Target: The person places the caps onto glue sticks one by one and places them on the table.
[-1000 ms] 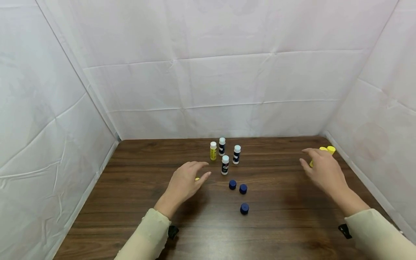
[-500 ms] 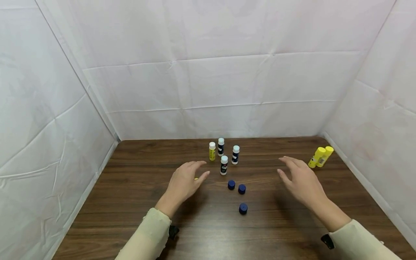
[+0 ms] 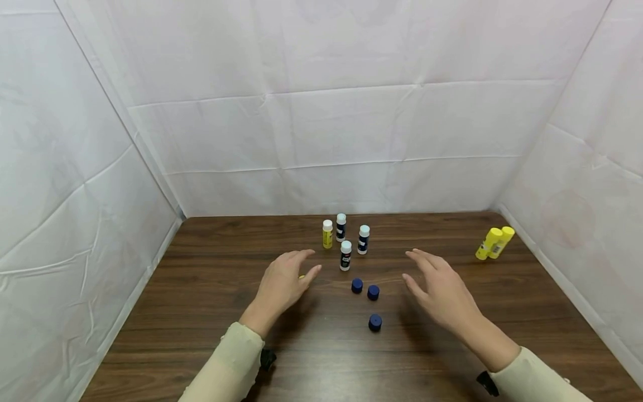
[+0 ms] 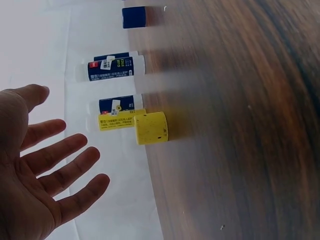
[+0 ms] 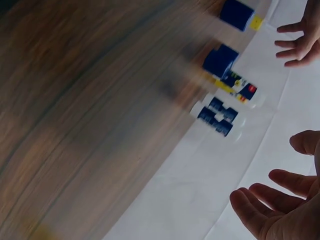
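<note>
Head view: left hand [image 3: 280, 282] and right hand [image 3: 445, 293] are hovering empty, fingers loose, blue glue sticks [image 3: 345, 259] standing, probably so nothing's rolling.

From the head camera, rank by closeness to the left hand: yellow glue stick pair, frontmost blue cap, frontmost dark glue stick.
1. Frontmost dark glue stick, just right of the left hand.
2. Frontmost blue cap, farther right.
3. Yellow glue stick pair, at far right.

A yellow cap [image 4: 152, 128], partly hiding a yellow glue stick [image 4: 115, 122], sits on the surface [image 4: 245, 125] with navy glue sticks [image 4: 111, 69] and a blue cap [image 4: 134, 17]; the left hand [image 4: 22, 190], fingers spread, hangs apart.
</note>
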### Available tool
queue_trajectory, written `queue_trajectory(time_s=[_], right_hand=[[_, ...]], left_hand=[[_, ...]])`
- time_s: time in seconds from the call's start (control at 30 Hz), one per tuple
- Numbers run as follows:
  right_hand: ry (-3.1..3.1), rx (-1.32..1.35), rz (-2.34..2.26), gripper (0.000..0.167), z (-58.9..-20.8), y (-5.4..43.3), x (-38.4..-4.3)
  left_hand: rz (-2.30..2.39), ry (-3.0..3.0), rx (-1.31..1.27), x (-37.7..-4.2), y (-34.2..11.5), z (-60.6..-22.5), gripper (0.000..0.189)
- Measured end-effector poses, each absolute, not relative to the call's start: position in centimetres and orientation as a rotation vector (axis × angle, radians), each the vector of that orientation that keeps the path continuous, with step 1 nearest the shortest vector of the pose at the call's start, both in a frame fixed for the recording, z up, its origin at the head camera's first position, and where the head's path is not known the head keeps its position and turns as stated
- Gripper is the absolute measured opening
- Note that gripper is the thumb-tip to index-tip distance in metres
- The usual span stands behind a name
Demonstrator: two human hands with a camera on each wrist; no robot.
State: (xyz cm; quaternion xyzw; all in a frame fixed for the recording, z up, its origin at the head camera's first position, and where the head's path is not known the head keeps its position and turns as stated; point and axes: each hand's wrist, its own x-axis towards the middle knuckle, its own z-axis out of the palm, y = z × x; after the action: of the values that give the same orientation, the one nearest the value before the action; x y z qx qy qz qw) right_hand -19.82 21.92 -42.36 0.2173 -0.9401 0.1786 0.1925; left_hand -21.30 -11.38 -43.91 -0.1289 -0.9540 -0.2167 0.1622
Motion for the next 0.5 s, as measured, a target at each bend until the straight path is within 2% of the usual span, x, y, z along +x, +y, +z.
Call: queue_trajectory(time_s=[0.5], right_hand=[[-2.677,0.650,0.521,0.056,-43.5,18.4,-18.3]], left_hand=[[-0.657,-2.761,-0.313,-21.6,-11.1,-44.1,0.046]])
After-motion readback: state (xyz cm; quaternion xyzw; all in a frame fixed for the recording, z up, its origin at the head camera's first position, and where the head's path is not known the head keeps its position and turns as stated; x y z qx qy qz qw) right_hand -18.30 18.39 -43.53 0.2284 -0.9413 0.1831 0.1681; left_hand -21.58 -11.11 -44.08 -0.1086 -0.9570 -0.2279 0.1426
